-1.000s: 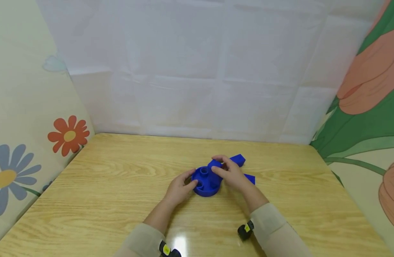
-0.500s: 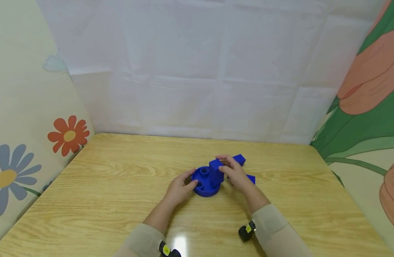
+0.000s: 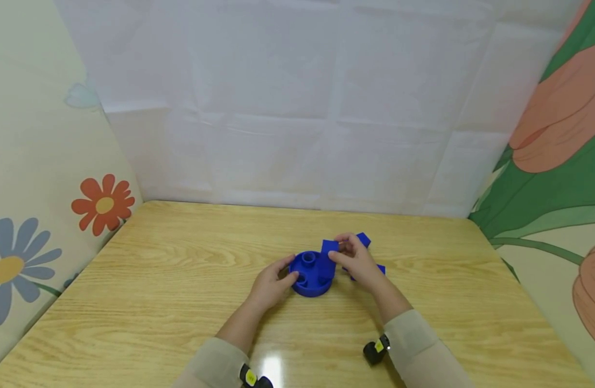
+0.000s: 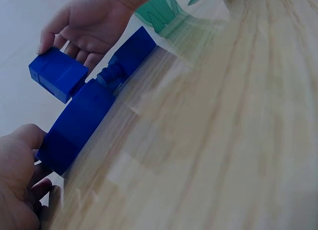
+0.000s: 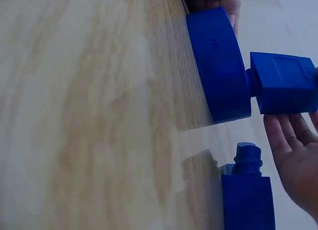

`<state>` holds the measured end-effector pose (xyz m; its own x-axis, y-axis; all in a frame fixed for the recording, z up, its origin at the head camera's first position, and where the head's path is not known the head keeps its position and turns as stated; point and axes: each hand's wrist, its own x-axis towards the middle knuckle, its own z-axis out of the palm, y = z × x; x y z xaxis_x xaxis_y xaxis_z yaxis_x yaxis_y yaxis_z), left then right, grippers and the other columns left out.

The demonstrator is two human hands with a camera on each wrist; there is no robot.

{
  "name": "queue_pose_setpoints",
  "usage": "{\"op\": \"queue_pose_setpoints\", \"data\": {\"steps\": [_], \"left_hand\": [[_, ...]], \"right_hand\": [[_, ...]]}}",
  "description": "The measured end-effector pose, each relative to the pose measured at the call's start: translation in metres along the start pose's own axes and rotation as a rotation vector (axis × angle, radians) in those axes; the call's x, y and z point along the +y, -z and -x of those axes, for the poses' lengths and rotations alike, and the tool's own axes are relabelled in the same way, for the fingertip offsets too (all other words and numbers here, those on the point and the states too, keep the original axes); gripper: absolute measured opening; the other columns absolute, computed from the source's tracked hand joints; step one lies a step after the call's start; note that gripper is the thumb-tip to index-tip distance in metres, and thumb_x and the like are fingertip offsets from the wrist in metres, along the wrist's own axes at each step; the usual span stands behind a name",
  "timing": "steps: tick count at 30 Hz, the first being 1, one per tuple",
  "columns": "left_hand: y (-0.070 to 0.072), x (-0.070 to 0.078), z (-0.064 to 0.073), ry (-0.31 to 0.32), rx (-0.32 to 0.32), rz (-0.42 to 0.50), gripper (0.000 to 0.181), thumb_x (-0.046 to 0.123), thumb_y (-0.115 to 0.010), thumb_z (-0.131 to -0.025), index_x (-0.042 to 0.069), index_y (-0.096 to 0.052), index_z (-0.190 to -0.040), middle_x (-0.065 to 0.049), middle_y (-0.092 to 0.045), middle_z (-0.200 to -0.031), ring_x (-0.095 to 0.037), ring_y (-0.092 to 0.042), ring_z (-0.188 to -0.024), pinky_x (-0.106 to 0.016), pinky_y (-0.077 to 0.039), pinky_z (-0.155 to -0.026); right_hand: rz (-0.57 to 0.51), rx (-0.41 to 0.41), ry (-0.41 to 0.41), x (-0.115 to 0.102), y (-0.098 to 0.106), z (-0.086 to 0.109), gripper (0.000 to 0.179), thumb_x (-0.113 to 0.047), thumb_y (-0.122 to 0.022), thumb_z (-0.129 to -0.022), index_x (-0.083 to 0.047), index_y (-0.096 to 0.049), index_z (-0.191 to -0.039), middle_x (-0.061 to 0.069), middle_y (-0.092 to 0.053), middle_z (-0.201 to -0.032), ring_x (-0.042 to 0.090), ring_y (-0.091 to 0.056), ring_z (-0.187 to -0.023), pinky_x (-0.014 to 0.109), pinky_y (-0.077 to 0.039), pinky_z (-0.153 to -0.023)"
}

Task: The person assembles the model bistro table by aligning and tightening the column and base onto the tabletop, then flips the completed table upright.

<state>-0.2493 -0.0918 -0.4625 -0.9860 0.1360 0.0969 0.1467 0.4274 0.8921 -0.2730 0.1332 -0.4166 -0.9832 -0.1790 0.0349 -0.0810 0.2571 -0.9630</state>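
The block (image 3: 328, 264) stands over the right side of the round base (image 3: 310, 292), its narrow neck meeting the base, with the right hand (image 3: 359, 262) pinching its upper part, thumb on the near face and fingertips behind. At the opposite edge, the left hand (image 3: 272, 284) grips the base, thumb over the rim and fingers along the outer wall, the base resting on the table (image 3: 181, 323). A second block (image 3: 364, 240) and a third block (image 3: 380, 269) lie partly hidden beyond the right hand.
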Motion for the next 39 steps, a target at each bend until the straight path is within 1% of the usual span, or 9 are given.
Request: {"op": "queue_pose_setpoints", "data": {"steps": [9, 14, 18, 23, 27, 31, 33, 37, 39], "left_hand": [[0.000, 0.000, 0.001, -0.005, -0.001, 0.003, 0.047, 0.015, -0.062, -0.094, 0.002, -0.054, -0.138, -0.020, -0.055, -0.140, -0.037, -0.051, -0.130, -0.047, -0.040, -0.110], [0.000, 0.000, 0.001, -0.001, -0.001, -0.004, 0.046, 0.016, -0.062, -0.094, 0.002, -0.054, -0.138, -0.020, -0.055, -0.140, -0.037, -0.051, -0.131, -0.048, -0.039, -0.111], [0.000, 0.000, 0.001, -0.004, 0.000, -0.014, 0.047, 0.016, -0.062, -0.094, 0.002, -0.054, -0.138, -0.020, -0.055, -0.140, -0.037, -0.051, -0.131, -0.049, -0.039, -0.111], [-0.001, -0.003, 0.000, -0.005, 0.003, -0.019, 0.047, 0.017, -0.062, -0.094, 0.003, -0.055, -0.138, -0.019, -0.056, -0.140, -0.037, -0.051, -0.131, -0.048, -0.038, -0.111], [-0.002, -0.005, -0.001, -0.004, 0.003, -0.019, 0.047, 0.017, -0.063, -0.094, 0.003, -0.055, -0.138, -0.019, -0.056, -0.140, -0.037, -0.051, -0.131, -0.048, -0.038, -0.112], [-0.001, -0.004, -0.001, 0.002, 0.000, -0.017, 0.047, 0.017, -0.062, -0.094, 0.004, -0.054, -0.138, -0.019, -0.055, -0.140, -0.037, -0.051, -0.131, -0.048, -0.039, -0.111], [-0.001, -0.004, -0.002, 0.009, -0.001, -0.014, 0.048, 0.017, -0.062, -0.094, 0.004, -0.054, -0.139, -0.019, -0.055, -0.141, -0.037, -0.051, -0.131, -0.048, -0.039, -0.111], [-0.001, -0.003, -0.002, 0.014, 0.004, -0.016, 0.048, 0.017, -0.063, -0.093, 0.005, -0.054, -0.139, -0.018, -0.055, -0.141, -0.036, -0.050, -0.131, -0.048, -0.039, -0.111], [0.000, -0.003, -0.003, 0.011, 0.005, -0.023, 0.048, 0.018, -0.062, -0.093, 0.005, -0.054, -0.139, -0.018, -0.055, -0.141, -0.037, -0.050, -0.131, -0.049, -0.038, -0.112]], "right_hand": [[0.047, -0.054, 0.052, 0.002, 0.003, 0.001, 0.051, -0.013, -0.063, -0.094, -0.005, -0.047, -0.141, 0.004, -0.051, -0.099, 0.012, -0.048, -0.081, 0.024, -0.044, -0.068], [0.052, -0.071, 0.033, 0.003, 0.004, 0.003, 0.050, -0.015, -0.063, -0.094, -0.004, -0.049, -0.140, 0.010, -0.057, -0.111, 0.013, -0.048, -0.082, 0.024, -0.043, -0.070], [0.060, -0.067, 0.022, 0.002, 0.005, 0.004, 0.050, -0.017, -0.065, -0.094, -0.004, -0.049, -0.139, 0.016, -0.056, -0.124, 0.014, -0.049, -0.086, 0.025, -0.044, -0.073], [0.079, -0.072, 0.029, 0.006, 0.009, 0.005, 0.052, -0.017, -0.066, -0.093, -0.003, -0.046, -0.139, 0.019, -0.054, -0.134, 0.019, -0.053, -0.099, 0.027, -0.046, -0.081], [-0.005, -0.115, 0.094, 0.010, 0.012, 0.006, 0.048, -0.010, -0.057, -0.096, 0.005, -0.042, -0.138, 0.027, -0.051, -0.139, 0.012, -0.055, -0.106, 0.024, -0.046, -0.088], [-0.056, -0.124, 0.126, 0.011, 0.013, 0.007, 0.046, -0.005, -0.053, -0.095, 0.010, -0.040, -0.136, 0.032, -0.052, -0.135, 0.006, -0.055, -0.103, 0.023, -0.047, -0.088], [-0.039, -0.104, 0.109, 0.011, 0.013, 0.007, 0.045, -0.005, -0.055, -0.094, 0.008, -0.042, -0.135, 0.029, -0.055, -0.133, 0.009, -0.056, -0.106, 0.025, -0.046, -0.093], [0.007, -0.069, 0.070, 0.010, 0.014, 0.007, 0.044, -0.008, -0.062, -0.093, 0.005, -0.047, -0.131, 0.025, -0.059, -0.128, 0.022, -0.056, -0.115, 0.038, -0.043, -0.105], [0.026, -0.059, 0.064, 0.010, 0.015, 0.008, 0.042, -0.009, -0.065, -0.092, 0.004, -0.048, -0.129, 0.023, -0.061, -0.125, 0.024, -0.056, -0.116, 0.042, -0.041, -0.108]]}}
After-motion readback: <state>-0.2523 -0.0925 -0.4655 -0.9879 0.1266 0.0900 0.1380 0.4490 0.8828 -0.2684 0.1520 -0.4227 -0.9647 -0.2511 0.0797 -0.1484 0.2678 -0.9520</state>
